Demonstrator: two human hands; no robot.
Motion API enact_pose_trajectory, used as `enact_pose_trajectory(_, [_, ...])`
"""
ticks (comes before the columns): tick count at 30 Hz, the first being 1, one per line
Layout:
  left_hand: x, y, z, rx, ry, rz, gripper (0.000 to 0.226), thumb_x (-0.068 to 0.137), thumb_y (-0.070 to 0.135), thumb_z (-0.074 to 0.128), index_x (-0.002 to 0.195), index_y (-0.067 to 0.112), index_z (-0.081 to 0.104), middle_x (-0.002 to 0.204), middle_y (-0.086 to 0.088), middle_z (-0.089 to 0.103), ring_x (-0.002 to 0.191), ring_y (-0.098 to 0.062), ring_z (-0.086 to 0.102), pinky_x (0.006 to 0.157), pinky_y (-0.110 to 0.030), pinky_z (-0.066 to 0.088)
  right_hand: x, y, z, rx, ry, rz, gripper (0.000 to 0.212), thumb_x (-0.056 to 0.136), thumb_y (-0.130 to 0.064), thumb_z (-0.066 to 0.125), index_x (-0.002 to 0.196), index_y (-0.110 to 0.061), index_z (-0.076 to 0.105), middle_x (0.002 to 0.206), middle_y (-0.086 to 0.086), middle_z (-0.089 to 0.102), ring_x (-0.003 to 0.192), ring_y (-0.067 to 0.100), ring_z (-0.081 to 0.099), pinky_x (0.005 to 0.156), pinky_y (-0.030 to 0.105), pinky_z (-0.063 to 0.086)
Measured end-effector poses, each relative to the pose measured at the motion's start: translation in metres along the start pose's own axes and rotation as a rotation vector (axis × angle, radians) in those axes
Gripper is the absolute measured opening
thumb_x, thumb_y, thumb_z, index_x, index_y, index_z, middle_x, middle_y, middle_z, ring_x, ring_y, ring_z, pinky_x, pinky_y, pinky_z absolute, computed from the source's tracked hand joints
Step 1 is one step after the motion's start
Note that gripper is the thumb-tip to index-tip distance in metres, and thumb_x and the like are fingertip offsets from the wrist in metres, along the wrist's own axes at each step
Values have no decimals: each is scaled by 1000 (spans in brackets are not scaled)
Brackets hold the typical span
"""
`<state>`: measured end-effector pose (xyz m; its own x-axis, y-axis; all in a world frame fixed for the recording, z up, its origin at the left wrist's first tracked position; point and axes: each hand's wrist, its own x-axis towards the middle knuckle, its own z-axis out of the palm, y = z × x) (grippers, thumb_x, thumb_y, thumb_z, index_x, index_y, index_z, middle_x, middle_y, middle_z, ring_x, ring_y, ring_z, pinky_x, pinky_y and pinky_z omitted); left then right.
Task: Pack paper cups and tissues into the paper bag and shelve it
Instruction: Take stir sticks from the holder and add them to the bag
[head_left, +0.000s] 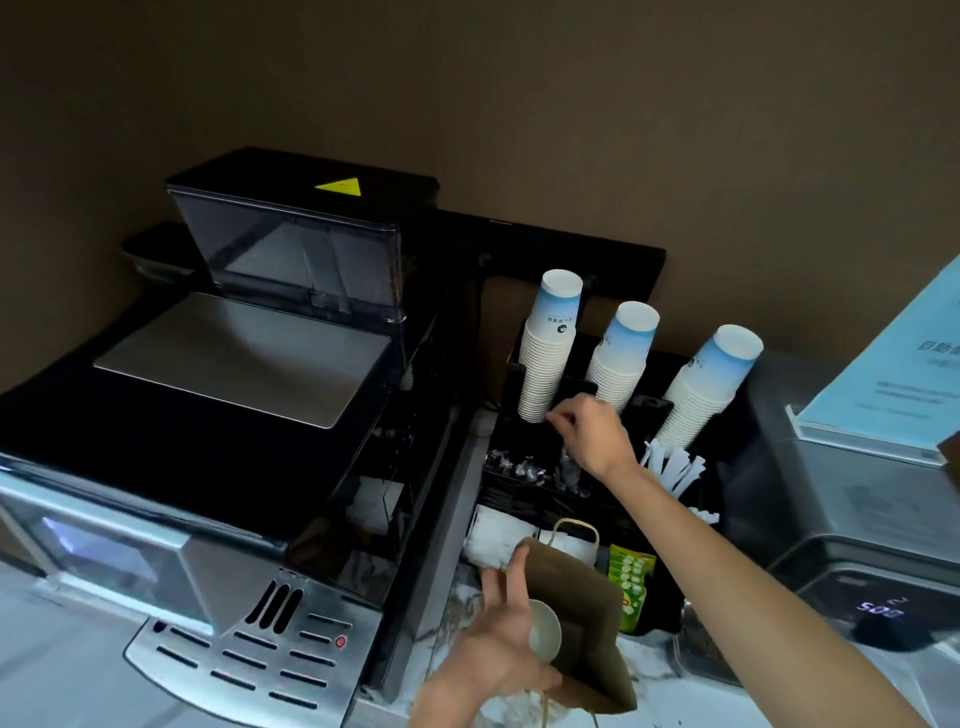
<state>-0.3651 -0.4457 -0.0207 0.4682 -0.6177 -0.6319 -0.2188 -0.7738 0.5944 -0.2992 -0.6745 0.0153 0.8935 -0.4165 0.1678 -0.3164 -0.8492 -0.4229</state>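
Note:
My left hand (503, 642) grips the rim of a brown paper bag (582, 623) low in the view and holds its mouth apart. A white paper cup (545, 626) lies inside the bag. My right hand (589, 434) reaches up to the leftmost of three stacks of white and blue paper cups (550, 353), its fingertips pinching at the lowest cup's rim. Two more cup stacks (621, 358) (709, 384) lean to the right in a black holder. White tissues (498, 540) sit in a compartment just behind the bag.
A large black and silver coffee machine (234, 415) fills the left side. A black organiser (535, 473) holds small packets, white stirrers (675, 467) and green tea bags (631, 582). A grey appliance (852, 519) with a blue sign stands at the right.

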Motion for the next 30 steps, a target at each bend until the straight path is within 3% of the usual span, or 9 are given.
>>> enact_pose_trajectory(3, [1,-3,2,-33,0,19,133,76,22,81,146,44,-29,157,-3,-5,141,-32,35,93,-27,42,-5,-1,-30,21,129,-47,17,96,-19,59,97,-8,72,92,7,67,87,24,64,78,34,50])
enact_pose_trajectory(6, [-1,-4,1,-49,-6,43,132,76,20,81,148,41,-28,152,-2,2,138,-29,38,101,-30,43,-21,-4,-66,74,258,-42,14,98,-20,57,96,-11,67,80,-2,63,71,16,62,70,24,44])
enact_pose_trajectory(10, [-4,-2,0,-63,-21,68,128,78,18,80,149,35,-26,147,-3,9,136,-26,37,104,-28,40,-54,-13,-114,351,340,62,12,99,-24,54,90,-19,61,63,-2,70,47,6,63,50,17,51])
enact_pose_trajectory(16, [-7,0,-2,-37,-4,91,129,77,18,81,151,32,-24,144,-6,12,138,-27,35,111,-35,40,-108,-32,-186,615,471,-41,13,91,-13,67,84,-24,68,76,4,75,64,20,73,65,24,59])
enact_pose_trajectory(22, [-6,-4,-2,-17,10,93,129,76,21,82,150,36,-22,144,-5,12,135,-29,39,110,-42,43,-176,-56,-221,552,406,-214,10,84,-25,76,93,-29,72,79,-3,76,64,19,74,71,23,59])
enact_pose_trajectory(27, [-5,-5,-3,-10,25,91,131,74,21,83,149,40,-22,147,-6,11,136,-31,37,105,-42,48,-212,-73,-196,255,211,-311,9,87,-30,70,87,-21,73,79,-11,71,63,2,70,58,19,56])
enact_pose_trajectory(30, [-5,-5,-3,-7,38,94,130,74,20,82,149,39,-21,147,-6,12,136,-33,37,101,-42,51,-220,-77,-170,213,123,-307,8,85,-24,72,82,-16,71,80,-12,68,62,-2,66,56,15,52])
